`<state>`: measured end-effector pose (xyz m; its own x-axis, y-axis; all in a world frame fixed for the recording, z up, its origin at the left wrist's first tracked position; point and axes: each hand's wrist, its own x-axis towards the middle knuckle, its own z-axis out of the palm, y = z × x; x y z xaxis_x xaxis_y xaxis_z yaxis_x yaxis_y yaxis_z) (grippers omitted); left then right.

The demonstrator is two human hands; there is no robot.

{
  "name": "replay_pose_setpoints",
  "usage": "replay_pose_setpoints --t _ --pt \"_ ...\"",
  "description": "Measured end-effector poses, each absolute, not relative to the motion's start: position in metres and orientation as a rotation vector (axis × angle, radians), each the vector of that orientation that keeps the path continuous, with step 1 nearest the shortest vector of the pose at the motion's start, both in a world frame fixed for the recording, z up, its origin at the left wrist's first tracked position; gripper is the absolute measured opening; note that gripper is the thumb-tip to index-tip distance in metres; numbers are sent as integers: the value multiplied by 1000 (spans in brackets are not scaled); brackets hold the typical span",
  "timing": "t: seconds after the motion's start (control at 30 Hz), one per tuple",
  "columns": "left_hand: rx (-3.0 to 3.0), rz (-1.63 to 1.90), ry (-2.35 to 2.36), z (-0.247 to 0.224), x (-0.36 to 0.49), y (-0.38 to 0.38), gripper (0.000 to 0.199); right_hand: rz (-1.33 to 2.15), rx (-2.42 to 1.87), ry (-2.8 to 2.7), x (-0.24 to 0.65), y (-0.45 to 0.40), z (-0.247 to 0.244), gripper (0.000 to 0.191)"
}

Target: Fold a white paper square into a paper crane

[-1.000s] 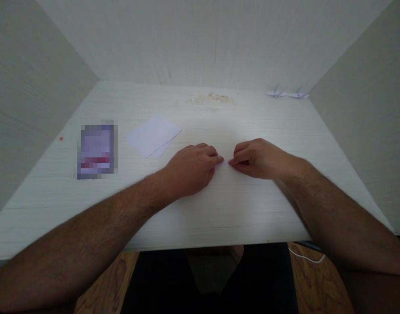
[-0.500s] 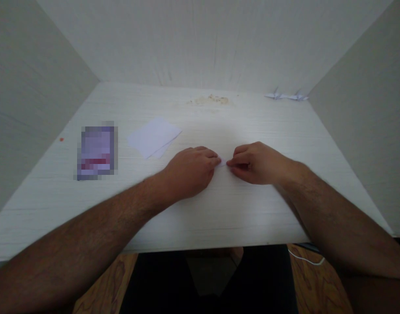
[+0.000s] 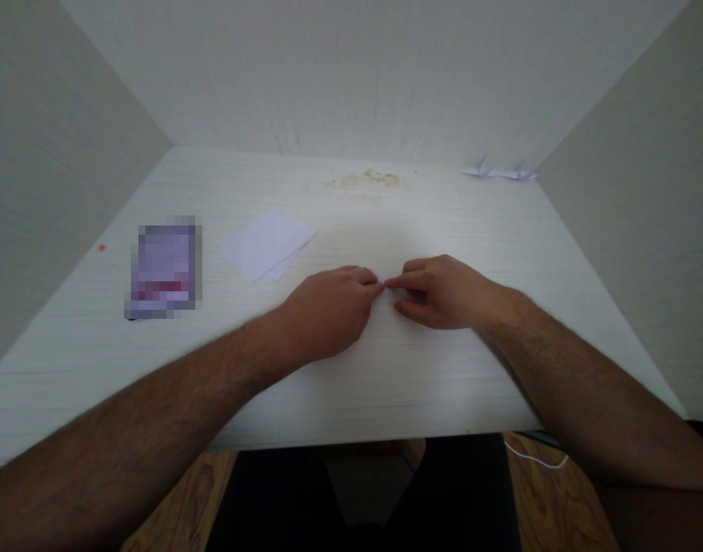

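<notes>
A small piece of folded white paper (image 3: 379,276) lies on the table at the middle, mostly hidden by my fingers. My left hand (image 3: 333,310) is closed over it from the left, its fingertips holding it against the table. From the right, my right hand (image 3: 443,291) reaches the paper's edge with an outstretched index finger. Its thumb stays apart from that finger, with nothing visible between them.
White paper sheets (image 3: 267,244) overlap left of my hands. Farther left lies a blurred purple item (image 3: 164,264). Folded paper figures (image 3: 500,174) stand at the back right by the wall. A brownish stain (image 3: 368,179) marks the table's back, and panels enclose three sides.
My right hand has shifted left, closer to my left hand. Its thumb has parted from the index finger, which now touches the paper. The view has moved slightly.
</notes>
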<state>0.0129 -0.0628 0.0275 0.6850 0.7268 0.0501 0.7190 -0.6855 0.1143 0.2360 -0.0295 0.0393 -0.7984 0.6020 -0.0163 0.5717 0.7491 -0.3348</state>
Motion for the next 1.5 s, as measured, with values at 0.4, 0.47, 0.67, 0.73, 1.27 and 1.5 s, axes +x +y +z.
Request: replay_pose_setpoints --t 0.4,0.47,0.67,0.73,1.27,1.5 --pt "2805 22 1190 38 13 -63 36 339 -1129 -2911 223 -25 36 55" --pt "2806 18 1192 37 12 -63 35 305 -1154 -2923 219 -24 35 60" --pt "2807 24 1197 38 10 -64 39 306 -1069 -2927 225 -24 35 60" --pt "2799 20 1210 39 10 -65 40 374 -994 -2892 231 -25 36 49" --pt "2777 -18 1241 44 14 -66 41 219 -1218 -3078 219 -25 55 50" --pt "2774 -33 1257 43 15 -66 42 183 -1297 -3135 224 -38 67 45"
